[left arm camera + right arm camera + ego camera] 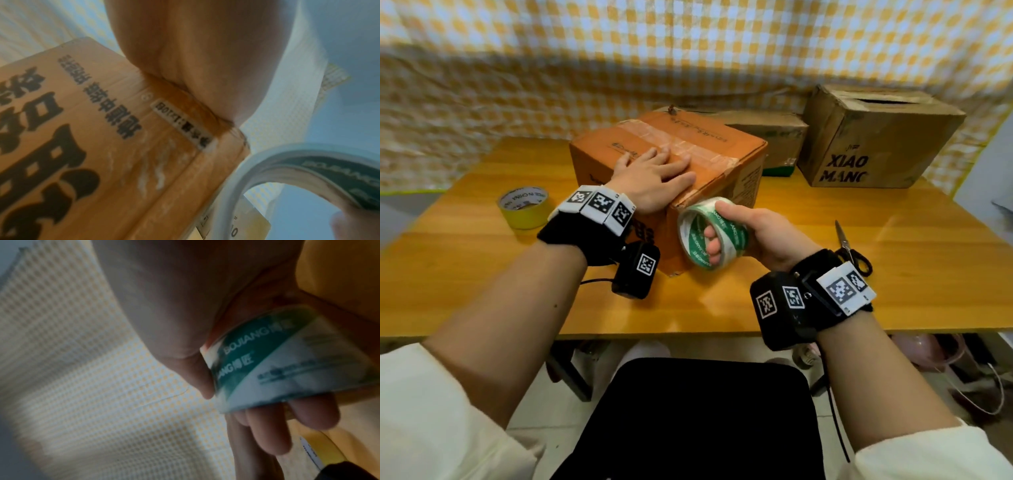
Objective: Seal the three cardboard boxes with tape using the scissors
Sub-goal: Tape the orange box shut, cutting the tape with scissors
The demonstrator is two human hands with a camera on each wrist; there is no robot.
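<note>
We note the left hand [654,178] flat, fingers straight, on the orange box [709,144] (old tape on top). The right hand [763,236] grips the tape roll [710,234] just beside it; scissors [851,251] lie right of that hand on the counter [482,274].

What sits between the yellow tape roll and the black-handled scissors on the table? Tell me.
In the head view, the orange cardboard box and the green-and-white tape roll, gripped by the right hand, lie between the yellow tape roll and the black-handled scissors.
</note>
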